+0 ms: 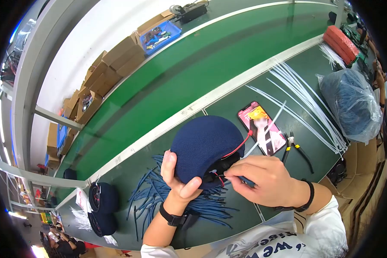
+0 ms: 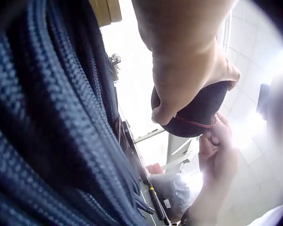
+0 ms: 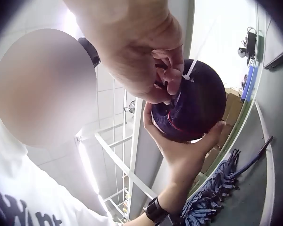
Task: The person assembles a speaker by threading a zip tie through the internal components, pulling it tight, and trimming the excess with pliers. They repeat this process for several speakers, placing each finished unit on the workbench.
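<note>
A round navy mesh-covered ball (image 1: 207,144) with a dark opening in its lower right side is held up over the table. My left hand (image 1: 178,178) grips it from the left and below, thumb near the opening. My right hand (image 1: 264,178) is at that opening, fingertips pinched together, with a short piece of blue cord (image 1: 247,181) showing under the fingers; the pinched end itself is hidden. A red wire (image 1: 236,148) runs along the opening's rim. From beside the opening a white cable tie (image 3: 193,66) sticks out, its head against the ball.
Blue cords (image 1: 150,193) lie piled below the ball. To the right are a phone (image 1: 262,129), cutting pliers (image 1: 299,152), loose white cable ties (image 1: 305,103) and a plastic-bagged bundle (image 1: 350,103). Further navy balls (image 1: 103,198) stand at left; cardboard boxes (image 1: 120,56) line the back.
</note>
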Tool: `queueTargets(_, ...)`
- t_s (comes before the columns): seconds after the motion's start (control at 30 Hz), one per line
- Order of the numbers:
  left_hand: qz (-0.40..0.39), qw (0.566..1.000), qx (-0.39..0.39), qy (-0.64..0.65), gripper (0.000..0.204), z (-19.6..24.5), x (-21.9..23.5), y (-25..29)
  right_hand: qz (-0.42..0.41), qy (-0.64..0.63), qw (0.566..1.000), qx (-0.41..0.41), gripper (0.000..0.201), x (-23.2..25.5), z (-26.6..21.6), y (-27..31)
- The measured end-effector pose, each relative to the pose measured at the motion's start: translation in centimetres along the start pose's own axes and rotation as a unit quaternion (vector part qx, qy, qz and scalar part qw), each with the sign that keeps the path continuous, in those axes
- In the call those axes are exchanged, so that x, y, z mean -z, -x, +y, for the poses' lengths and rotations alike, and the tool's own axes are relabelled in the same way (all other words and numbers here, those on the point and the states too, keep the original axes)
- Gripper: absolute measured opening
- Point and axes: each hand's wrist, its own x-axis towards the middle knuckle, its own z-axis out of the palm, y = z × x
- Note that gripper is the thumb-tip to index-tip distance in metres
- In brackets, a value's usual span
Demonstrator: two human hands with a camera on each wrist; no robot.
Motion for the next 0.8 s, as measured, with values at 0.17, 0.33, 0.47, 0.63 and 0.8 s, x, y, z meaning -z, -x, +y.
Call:
queueTargets(0.17,0.05,0.998,-0.025,0.011,0.058,-0.5,-0.4,0.4,0.006,0.01,1.0,-0.025,0.017,0.2,-0.1,0.1)
queueTargets(0.33,0.032,0.999,-0.041,-0.005,0.059,-0.2,0.1,0.4,-0.013,-0.017,0.999,-0.028,0.013,0.1,0.0,0.0)
queueTargets(0.47,-0.002,0.997,0.01,0.074,0.06,-0.2,0.4,2.4,-0.026,-0.081,0.994,-0.071,0.012,0.0,-0.2,0.0)
queueTargets(0.63,-0.031,0.994,0.012,0.103,0.06,-0.5,1.4,2.4,-0.011,-0.119,0.988,-0.099,0.01,-0.5,-0.2,0.1)
queueTargets(0.8,-0.043,0.994,0.014,0.099,0.053,-0.4,1.7,2.5,-0.016,-0.125,0.986,-0.105,0.009,-0.7,0.0,0.2)
